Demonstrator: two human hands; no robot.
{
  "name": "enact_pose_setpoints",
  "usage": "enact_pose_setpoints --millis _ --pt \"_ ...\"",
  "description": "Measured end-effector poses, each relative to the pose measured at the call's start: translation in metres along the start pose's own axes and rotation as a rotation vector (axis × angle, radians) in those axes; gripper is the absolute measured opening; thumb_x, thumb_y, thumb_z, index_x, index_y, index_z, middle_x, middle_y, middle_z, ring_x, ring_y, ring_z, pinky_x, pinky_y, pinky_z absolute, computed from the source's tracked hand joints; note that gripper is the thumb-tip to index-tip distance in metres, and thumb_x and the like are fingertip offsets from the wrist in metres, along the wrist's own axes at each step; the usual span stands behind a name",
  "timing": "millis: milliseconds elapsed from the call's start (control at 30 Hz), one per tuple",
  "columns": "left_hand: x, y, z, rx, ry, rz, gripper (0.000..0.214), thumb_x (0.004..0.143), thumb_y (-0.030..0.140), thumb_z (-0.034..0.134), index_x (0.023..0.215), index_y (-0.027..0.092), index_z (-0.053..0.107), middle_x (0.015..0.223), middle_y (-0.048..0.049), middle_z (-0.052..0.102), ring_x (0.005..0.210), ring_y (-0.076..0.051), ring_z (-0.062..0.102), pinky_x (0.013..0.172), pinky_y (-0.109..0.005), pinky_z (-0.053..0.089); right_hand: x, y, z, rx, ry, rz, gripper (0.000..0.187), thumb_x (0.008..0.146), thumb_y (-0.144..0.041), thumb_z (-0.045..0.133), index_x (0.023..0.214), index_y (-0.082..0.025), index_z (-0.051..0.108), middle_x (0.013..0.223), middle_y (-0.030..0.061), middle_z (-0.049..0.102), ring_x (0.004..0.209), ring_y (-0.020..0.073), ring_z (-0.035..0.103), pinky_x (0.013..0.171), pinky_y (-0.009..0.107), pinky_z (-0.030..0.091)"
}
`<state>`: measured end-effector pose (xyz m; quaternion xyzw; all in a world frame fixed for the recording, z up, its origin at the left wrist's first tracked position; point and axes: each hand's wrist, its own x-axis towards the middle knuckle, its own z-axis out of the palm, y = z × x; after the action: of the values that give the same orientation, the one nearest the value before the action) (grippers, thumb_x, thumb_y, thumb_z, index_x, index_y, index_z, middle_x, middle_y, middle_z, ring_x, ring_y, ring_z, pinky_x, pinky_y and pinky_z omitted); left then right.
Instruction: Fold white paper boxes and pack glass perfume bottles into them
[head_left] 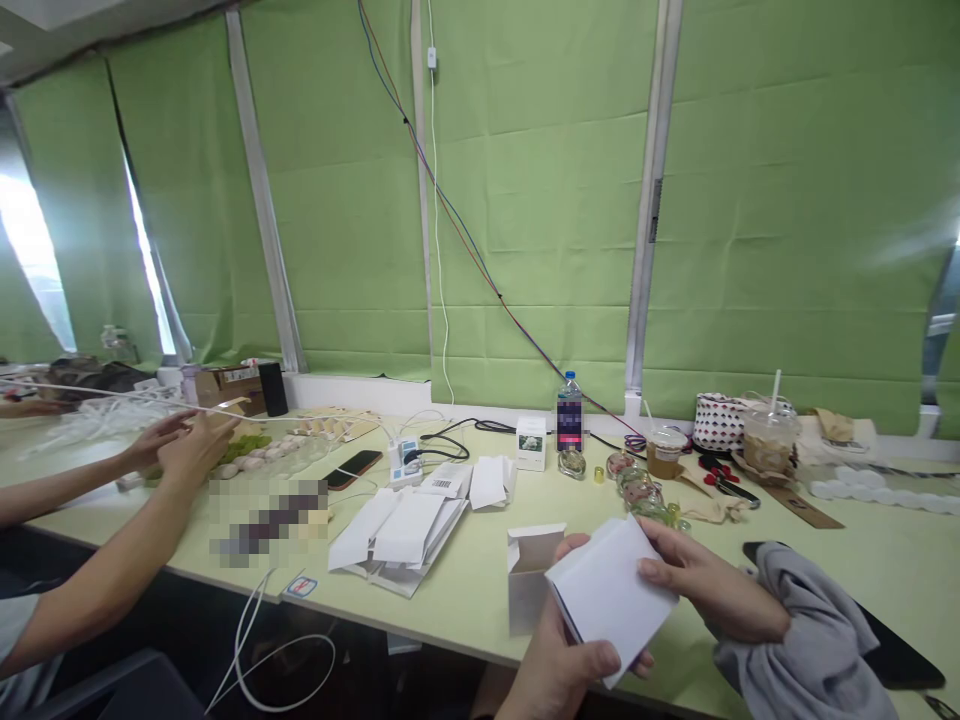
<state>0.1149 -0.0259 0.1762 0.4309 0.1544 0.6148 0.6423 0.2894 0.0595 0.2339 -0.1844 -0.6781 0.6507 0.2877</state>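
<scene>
A: What takes up the most room?

B: Green blinds, right across the back. Then the table, pale, running along below them.

A: Anyone else there?

B: A co-worker's arm reaches in from the left side of the view, and both that person's hands are over the table. Their fingers are too small to make out.

A: And nearer to us?

B: A grey sleeve, bunched at the right wrist, then white packs lying overlapped near the middle of the table.

A: What about the wearer's own hands?

B: The right hand pinches the box at its upper right, thumb on the white face; its other fingertips are hidden behind. The left hand grips it from below, thumb pressed on the face, fingers wrapped round the back.

A: So where's the box exactly?

B: Between both hands, tilted, in front of the table's near edge. Just beside it stands an open carton, flap up.

A: Anything smaller?

B: A cup farther back, a round jar and, smallest, a gold cap beside the jar.
</scene>
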Motion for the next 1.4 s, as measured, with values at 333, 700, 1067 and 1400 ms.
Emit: enact_pose_setpoints --millis 333,700,1067,1400 --pt "-0.008 -0.011 -0.008 0.449 0.139 0.092 0.090 0.061 0.053 0.078 0.133 0.022 0.034 0.118 -0.0137 0.058 0.082 -0.019 0.063 0.067 -0.029 0.051 -0.003 -0.008 -0.002 0.253 0.138 -0.014 0.029 0.074 -0.033 0.078 0.096 -0.016 0.071 0.083 0.0040 0.071 0.074 0.0146 0.064 0.067 0.022 0.050" --pt "-0.026 0.044 -0.045 1.644 0.630 0.668 0.022 0.085 0.023 0.055 0.107 0.025 0.061 0.124 -0.0109 0.042 0.122 -0.028 0.044 0.098 -0.049 0.044 0.000 -0.010 0.000 0.213 0.672 -0.316 0.033 0.070 -0.038 0.079 0.099 -0.022 0.071 0.097 0.0044 0.073 0.087 0.0219 0.065 0.075 0.029 0.055" --pt "-0.012 0.041 -0.033 1.229 0.355 0.247 0.027 0.085 0.019 0.052 0.112 0.023 0.053 0.116 -0.0078 0.054 0.111 -0.023 0.053 0.096 -0.037 0.043 -0.007 -0.012 0.014 -0.415 0.806 -0.393 0.037 0.081 -0.049 0.063 0.104 -0.020 0.062 0.111 0.0070 0.063 0.094 0.0223 0.057 0.073 0.024 0.048" --pt "0.005 0.023 -0.023 0.995 0.168 0.119 0.053 0.076 0.008 0.059 0.124 0.024 0.044 0.121 -0.0038 0.058 0.113 -0.021 0.053 0.098 -0.031 0.039 -0.008 -0.019 0.023 -0.910 0.659 -0.799 0.008 0.092 -0.017 0.052 0.091 -0.024 0.056 0.105 0.0045 0.061 0.099 0.0164 0.058 0.082 0.022 0.046"
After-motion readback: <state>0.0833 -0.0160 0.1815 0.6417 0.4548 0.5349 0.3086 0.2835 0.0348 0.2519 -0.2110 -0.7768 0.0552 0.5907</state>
